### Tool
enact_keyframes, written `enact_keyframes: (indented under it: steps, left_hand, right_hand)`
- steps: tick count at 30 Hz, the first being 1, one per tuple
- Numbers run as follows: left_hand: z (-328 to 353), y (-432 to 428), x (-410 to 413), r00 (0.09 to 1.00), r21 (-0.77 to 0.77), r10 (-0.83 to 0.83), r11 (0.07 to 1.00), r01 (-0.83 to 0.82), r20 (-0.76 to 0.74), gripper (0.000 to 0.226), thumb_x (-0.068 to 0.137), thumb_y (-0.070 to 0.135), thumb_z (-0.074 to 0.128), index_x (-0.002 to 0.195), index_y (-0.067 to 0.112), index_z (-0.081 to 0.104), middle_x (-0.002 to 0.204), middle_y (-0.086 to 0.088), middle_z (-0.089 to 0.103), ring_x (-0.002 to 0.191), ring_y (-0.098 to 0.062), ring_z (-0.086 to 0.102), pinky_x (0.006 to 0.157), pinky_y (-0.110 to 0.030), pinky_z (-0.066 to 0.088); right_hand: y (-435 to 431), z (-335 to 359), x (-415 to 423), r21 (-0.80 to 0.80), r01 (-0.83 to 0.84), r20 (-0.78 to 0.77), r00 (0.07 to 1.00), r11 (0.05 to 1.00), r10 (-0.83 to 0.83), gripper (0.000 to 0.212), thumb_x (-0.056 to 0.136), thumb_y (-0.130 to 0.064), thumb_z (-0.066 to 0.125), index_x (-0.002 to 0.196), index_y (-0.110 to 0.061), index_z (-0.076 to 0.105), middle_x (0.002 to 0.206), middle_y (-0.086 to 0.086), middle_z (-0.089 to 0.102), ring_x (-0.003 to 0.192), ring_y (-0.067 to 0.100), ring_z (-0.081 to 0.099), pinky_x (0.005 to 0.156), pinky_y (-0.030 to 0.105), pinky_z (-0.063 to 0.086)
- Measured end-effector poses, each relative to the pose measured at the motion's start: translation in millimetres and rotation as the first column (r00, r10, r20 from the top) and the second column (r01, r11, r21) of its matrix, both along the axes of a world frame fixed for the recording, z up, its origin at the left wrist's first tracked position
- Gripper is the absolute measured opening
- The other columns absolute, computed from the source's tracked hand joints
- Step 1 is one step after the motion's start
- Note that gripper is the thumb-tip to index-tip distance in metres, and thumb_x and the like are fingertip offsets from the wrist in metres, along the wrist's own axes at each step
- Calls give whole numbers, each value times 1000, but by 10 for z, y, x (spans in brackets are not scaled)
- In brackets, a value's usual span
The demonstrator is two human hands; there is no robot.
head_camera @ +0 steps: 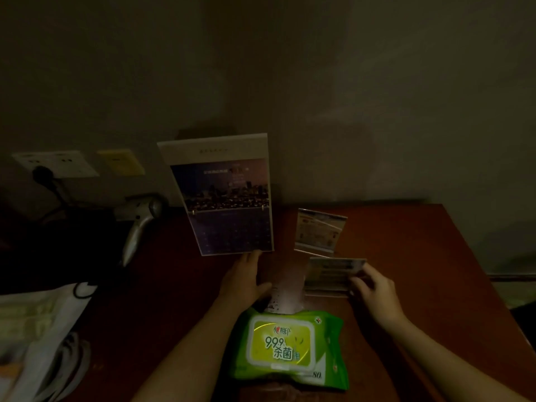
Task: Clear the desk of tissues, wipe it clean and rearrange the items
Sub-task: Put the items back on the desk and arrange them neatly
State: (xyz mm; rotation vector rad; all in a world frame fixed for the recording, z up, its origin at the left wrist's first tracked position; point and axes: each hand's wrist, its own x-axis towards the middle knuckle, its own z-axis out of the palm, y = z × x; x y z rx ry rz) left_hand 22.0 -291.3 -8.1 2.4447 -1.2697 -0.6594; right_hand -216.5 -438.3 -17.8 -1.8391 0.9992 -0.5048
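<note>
The dim reddish-brown desk point(406, 256) runs up to a wall. A tall wall calendar point(223, 195) with a night city picture leans against the wall. My left hand point(246, 278) touches its bottom edge, fingers spread, thumb over a pale printed paper point(285, 300) lying flat. My right hand point(374, 288) grips the right end of a small clear card stand point(330, 275). A second clear card stand point(319, 232) is upright just behind it. A green pack of wet wipes point(290, 349) lies nearest me, between my forearms. No loose tissue shows.
A silver hair dryer point(139, 224) lies at the left by the wall, its black cord plugged into white sockets point(55, 163). A yellow plate point(121, 162) sits beside the sockets. White bags or fabric point(43, 329) pile at the lower left. The desk's right edge drops off.
</note>
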Motion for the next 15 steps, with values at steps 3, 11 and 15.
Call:
enact_keyframes:
  steps: [3, 11, 15]
  left_hand:
    - [10, -142, -137, 991, -147, 53, 987, -71, -124, 73, 87, 20, 70, 148, 17, 30, 149, -6, 38, 134, -21, 39, 106, -32, 37]
    - [-152, -629, -323, 881, -282, 148, 912, -297, -449, 86, 86, 5, 68, 154, 18, 17, 158, -8, 23, 144, -22, 26, 115, -36, 29]
    - [-178, -892, -295, 866, -337, 165, 874, -350, -471, 82, 88, 2, 66, 153, 18, 19, 157, -6, 26, 144, -22, 26, 114, -33, 28]
  right_hand:
    - [26, 11, -29, -14, -9, -24, 1000, 1000, 9, 40, 95, -4, 50, 101, -43, 58, 103, -16, 65, 93, 3, 65, 74, 22, 56]
    - [-86, 2, -160, -111, 4, -83, 996, 994, -13, 44, 93, -3, 51, 95, -48, 50, 93, -23, 59, 87, -5, 61, 65, 9, 49]
    - [-166, -21, -169, -125, -33, -96, 995, 992, 21, 45, 94, -5, 52, 98, -50, 50, 94, -24, 60, 87, -8, 60, 68, 7, 49]
